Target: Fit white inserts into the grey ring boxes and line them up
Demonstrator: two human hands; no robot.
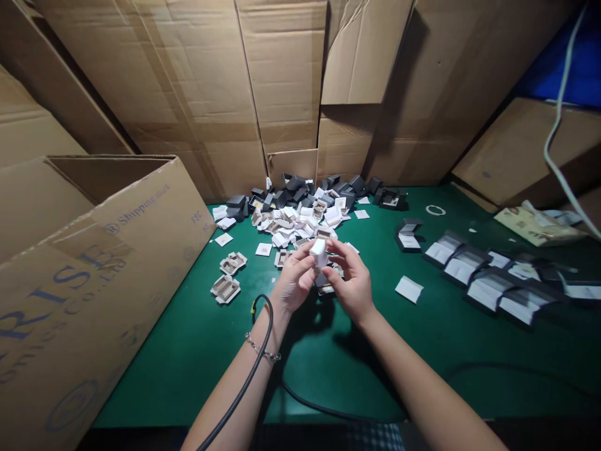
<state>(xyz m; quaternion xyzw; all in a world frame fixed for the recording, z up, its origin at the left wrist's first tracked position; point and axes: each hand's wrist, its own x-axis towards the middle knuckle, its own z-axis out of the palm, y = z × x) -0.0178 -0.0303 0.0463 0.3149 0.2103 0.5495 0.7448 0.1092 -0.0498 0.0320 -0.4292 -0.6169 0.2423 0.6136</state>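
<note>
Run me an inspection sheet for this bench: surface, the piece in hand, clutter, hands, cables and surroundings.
Surface: green mat covers the table.
Job's things: small white piece, held above the mat.
Clutter: heap of white inserts and dark boxes at the back; row of open boxes at right; loose white card.
Grippers: left hand and right hand both pinch the piece.
Cables: black cable across the left forearm; white cable hanging at right.
Surroundings: open carton at left; cardboard sheets behind.

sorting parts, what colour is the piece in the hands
The piece is white; head view.
</note>
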